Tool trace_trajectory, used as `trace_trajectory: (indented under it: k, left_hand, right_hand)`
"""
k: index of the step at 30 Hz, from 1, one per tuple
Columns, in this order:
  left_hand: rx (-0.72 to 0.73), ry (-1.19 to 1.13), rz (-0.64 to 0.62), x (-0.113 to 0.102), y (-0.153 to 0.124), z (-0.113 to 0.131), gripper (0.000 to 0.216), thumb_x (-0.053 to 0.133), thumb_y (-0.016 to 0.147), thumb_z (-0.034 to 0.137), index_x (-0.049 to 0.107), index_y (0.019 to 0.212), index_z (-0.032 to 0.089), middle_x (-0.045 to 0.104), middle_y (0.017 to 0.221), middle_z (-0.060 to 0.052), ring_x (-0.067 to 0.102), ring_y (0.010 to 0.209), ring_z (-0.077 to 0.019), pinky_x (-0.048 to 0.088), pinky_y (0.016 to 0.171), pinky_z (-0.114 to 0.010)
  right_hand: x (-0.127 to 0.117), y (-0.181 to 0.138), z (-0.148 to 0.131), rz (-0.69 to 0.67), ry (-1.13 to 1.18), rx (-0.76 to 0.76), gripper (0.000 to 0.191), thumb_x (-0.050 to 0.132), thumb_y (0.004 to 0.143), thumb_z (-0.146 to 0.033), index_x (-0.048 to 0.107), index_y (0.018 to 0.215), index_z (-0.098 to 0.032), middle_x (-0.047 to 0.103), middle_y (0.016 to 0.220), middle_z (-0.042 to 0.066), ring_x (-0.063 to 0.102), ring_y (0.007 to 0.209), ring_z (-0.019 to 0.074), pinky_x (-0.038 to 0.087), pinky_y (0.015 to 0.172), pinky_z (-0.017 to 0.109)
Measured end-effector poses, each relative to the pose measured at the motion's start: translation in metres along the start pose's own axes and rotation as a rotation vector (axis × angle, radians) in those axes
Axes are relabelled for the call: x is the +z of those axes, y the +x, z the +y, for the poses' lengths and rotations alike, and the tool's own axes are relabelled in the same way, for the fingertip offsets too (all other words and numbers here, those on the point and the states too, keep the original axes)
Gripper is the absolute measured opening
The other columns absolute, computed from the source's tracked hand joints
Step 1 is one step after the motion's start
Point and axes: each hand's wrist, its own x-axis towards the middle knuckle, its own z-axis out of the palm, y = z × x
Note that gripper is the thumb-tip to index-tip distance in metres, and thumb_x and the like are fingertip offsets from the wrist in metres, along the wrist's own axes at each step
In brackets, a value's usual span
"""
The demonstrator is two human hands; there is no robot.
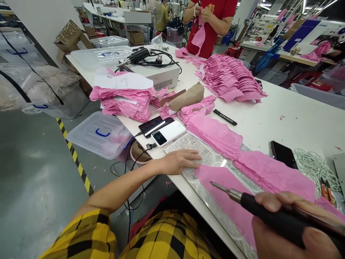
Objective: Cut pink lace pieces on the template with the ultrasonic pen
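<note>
My left hand (179,162) lies flat with fingers stretched out on a clear, patterned mat (198,149), fingertips at the end of a single pink fabric piece (226,190). In my right hand (291,216) is a black-handled tool with a thin metal tip (258,208), which looks like a soldering iron. Its tip points left over the pink piece; I cannot tell whether it touches. Just beyond lie a stack of pink fabric pieces (275,169) and another pink stack (215,135).
Around the white table (258,126) are a power bank (169,133), a dark phone (283,154), a marker (225,117), pale cords (316,167), snips (326,189), bundled pink pieces (126,97) and a grey box (164,73). Across stands a person in red (211,28) handling pink fabric.
</note>
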Motion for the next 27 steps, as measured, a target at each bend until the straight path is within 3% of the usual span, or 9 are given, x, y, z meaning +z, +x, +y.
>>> trace_trajectory:
  k: [4, 8, 27]
  left_hand:
    - [-0.005, -0.022, 0.022, 0.002, -0.002, -0.001, 0.053, 0.048, 0.077, -0.012, 0.072, 0.114, 0.018, 0.06, 0.139, -0.009, 0.044, 0.142, -0.0253, 0.044, 0.113, -0.038]
    - [-0.016, -0.051, 0.025, 0.004, -0.003, -0.002, 0.052, 0.049, 0.077, -0.012, 0.073, 0.111, 0.02, 0.06, 0.14, -0.008, 0.043, 0.142, -0.0251, 0.043, 0.114, -0.038]
    - [0.022, 0.016, 0.003, 0.003, -0.002, -0.001, 0.051, 0.049, 0.078, -0.008, 0.075, 0.111, 0.02, 0.06, 0.14, -0.007, 0.042, 0.143, -0.0265, 0.045, 0.113, -0.039]
  right_hand:
    - [0.035, 0.006, 0.017, -0.063, 0.043, -0.058, 0.018, 0.061, 0.064, -0.032, 0.062, 0.078, -0.02, 0.06, 0.072, -0.001, 0.051, 0.05, 0.0135, 0.047, 0.049, 0.035]
    - [0.051, 0.004, 0.021, -0.068, 0.032, -0.034, 0.015, 0.061, 0.067, -0.03, 0.06, 0.078, -0.02, 0.06, 0.072, -0.002, 0.053, 0.052, 0.0125, 0.049, 0.052, 0.034]
    - [0.05, 0.003, 0.026, -0.148, 0.041, -0.025, 0.013, 0.061, 0.071, -0.028, 0.062, 0.081, -0.02, 0.061, 0.076, -0.001, 0.055, 0.054, 0.0116, 0.05, 0.054, 0.033]
